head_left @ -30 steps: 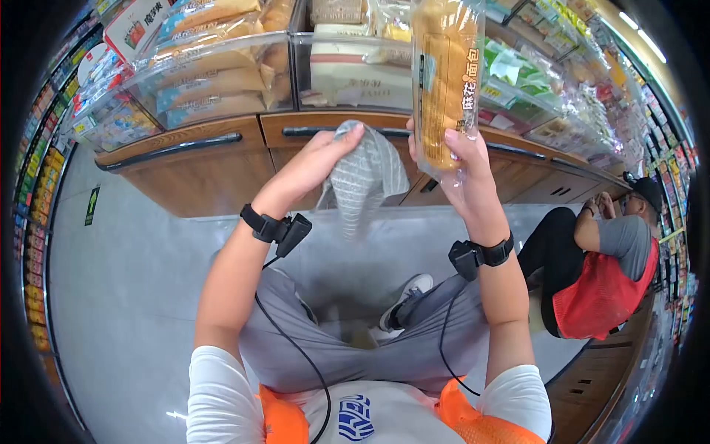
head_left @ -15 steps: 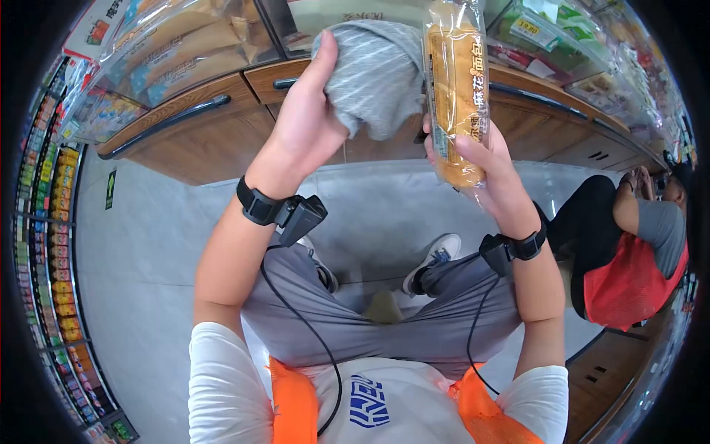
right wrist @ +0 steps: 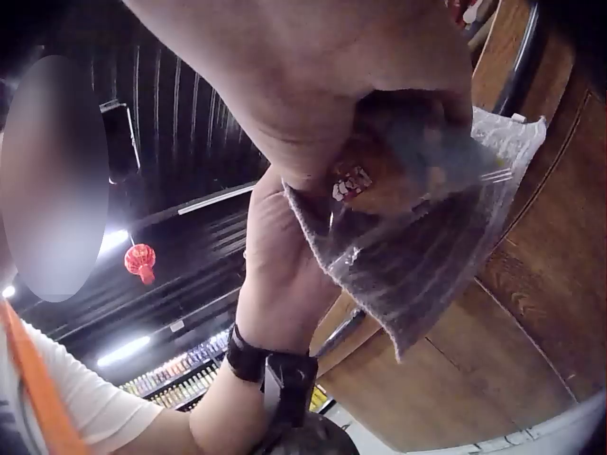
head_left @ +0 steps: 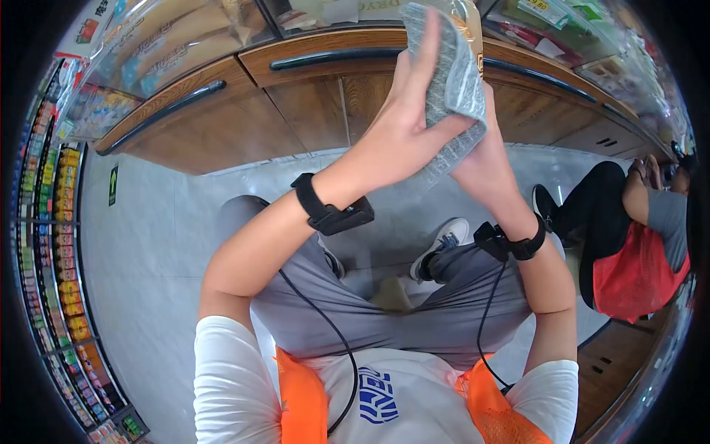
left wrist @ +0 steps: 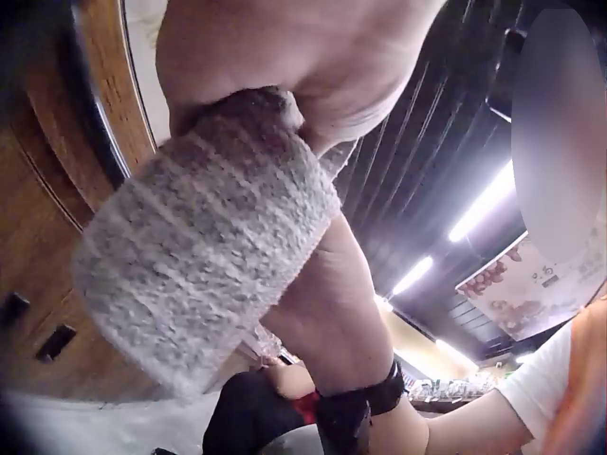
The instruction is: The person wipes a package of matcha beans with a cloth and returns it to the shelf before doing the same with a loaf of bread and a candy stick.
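Note:
A grey, white-striped cloth (head_left: 453, 92) is held by my left hand (head_left: 407, 126) against the packaged bread. Its index finger points up along the cloth, with the thumb across the lower part. Behind the cloth, my right hand (head_left: 488, 166) grips the clear-wrapped long bread (head_left: 469, 24); only the pack's upper end shows in the head view. In the left wrist view the cloth (left wrist: 209, 251) hangs below the hand. From the right wrist, the brown bread (right wrist: 379, 185) shows inside its shiny wrapper, with the cloth spread along it. The right fingers are mostly hidden.
Wooden cabinets (head_left: 310, 107) with black bar handles (head_left: 333, 58) stand in front, under clear bins of packaged bread (head_left: 166, 55). At the right, a person in a red vest (head_left: 632, 274) crouches near the cabinets. Stocked shelves (head_left: 70, 244) line the left.
My left hand has moved right with the cloth, from beside the bread to against it. The cloth now covers most of the pack. My right hand still holds the bread.

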A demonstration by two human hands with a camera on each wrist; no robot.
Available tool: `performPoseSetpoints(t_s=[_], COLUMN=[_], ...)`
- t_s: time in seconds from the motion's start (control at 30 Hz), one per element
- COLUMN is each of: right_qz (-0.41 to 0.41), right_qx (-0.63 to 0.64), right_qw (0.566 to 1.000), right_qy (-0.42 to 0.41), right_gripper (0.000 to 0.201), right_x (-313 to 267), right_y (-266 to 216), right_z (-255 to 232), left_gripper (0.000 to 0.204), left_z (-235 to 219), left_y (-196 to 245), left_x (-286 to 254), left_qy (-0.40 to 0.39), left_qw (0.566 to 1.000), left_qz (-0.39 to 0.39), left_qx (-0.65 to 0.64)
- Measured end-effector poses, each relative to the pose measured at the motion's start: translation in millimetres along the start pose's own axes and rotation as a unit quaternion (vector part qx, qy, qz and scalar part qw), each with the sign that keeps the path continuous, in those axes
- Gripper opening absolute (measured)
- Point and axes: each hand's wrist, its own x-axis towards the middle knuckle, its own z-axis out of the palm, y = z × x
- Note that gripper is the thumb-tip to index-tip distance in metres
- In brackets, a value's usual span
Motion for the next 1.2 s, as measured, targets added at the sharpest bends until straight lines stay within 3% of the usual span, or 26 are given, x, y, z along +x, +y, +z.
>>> performPoseSetpoints(t_s=[0.07, 0.13, 0.17, 0.2, 0.23, 0.33, 0.43, 0.53, 0.67, 0.77, 0.8, 0.83, 0.9, 0.97, 1.07, 1.13, 1.2], right_qz=[-0.017, -0.061, -0.031, -0.001, 0.029, 0.013, 0.047, 0.126, 0.256, 0.307, 0.310, 0.311, 0.304, 0.287, 0.318, 0.277, 0.217], right_qx=[-0.058, -0.107, -0.088, -0.068, -0.049, -0.037, 0.073, 0.185, 0.334, 0.465, 0.520, 0.572, 0.591, 0.595, 0.433, 0.325, 0.236], right_qw=[0.998, 0.992, 0.996, 0.998, 0.998, 0.999, 0.996, 0.972, 0.892, 0.790, 0.748, 0.703, 0.688, 0.681, 0.807, 0.886, 0.937], right_qy=[-0.002, 0.001, -0.006, -0.012, -0.020, -0.005, 0.005, -0.065, -0.167, -0.256, -0.272, -0.286, -0.292, -0.316, -0.246, -0.178, -0.137], right_gripper=[0.095, 0.096, 0.094, 0.093, 0.091, 0.087, 0.086, 0.087, 0.069, 0.062, 0.062, 0.062, 0.062, 0.062, 0.064, 0.066, 0.072], right_x=[1, 1, 0, -2, -2, 2, 0, 0, 2, -3, -7, -12, -18, -17, -5, -1, 5], right_y=[-4, -3, -7, -17, -23, -25, -17, -20, -39, -42, -40, -39, -39, -39, -56, -49, -37], right_z=[1, 6, 7, 8, 8, 6, 10, 6, -7, -16, -16, -16, -12, -11, -20, -13, -8], left_gripper=[0.101, 0.096, 0.094, 0.079, 0.075, 0.059, 0.043, 0.037, 0.033, 0.031, 0.033, 0.035, 0.038, 0.041, 0.040, 0.040, 0.041], left_z=[13, 8, 7, 7, 6, 1, -9, -22, -40, -57, -57, -58, -56, -51, -53, -47, -39], left_y=[5, -4, -7, -2, -2, -4, 6, 13, 6, -5, -5, -4, 4, 15, 14, 19, 20], left_x=[1, 4, 5, 9, 10, 17, 25, 29, 28, 24, 22, 19, 13, 18, 20, 24, 22], left_qy=[0.095, 0.121, 0.135, 0.161, 0.162, 0.161, 0.149, 0.122, 0.070, 0.026, 0.044, 0.048, 0.056, -0.016, -0.013, 0.033, 0.046], left_qw=[0.987, 0.982, 0.978, 0.967, 0.962, 0.948, 0.932, 0.918, 0.904, 0.838, 0.814, 0.816, 0.818, 0.839, 0.865, 0.916, 0.933], left_qz=[-0.021, -0.050, -0.064, -0.092, -0.103, -0.129, -0.161, -0.212, -0.216, -0.238, -0.253, -0.240, -0.213, -0.151, -0.153, -0.160, -0.151], left_qx=[-0.130, -0.138, -0.143, -0.176, -0.192, -0.242, -0.288, -0.311, -0.363, -0.490, -0.521, -0.524, -0.531, -0.522, -0.477, -0.367, -0.323])
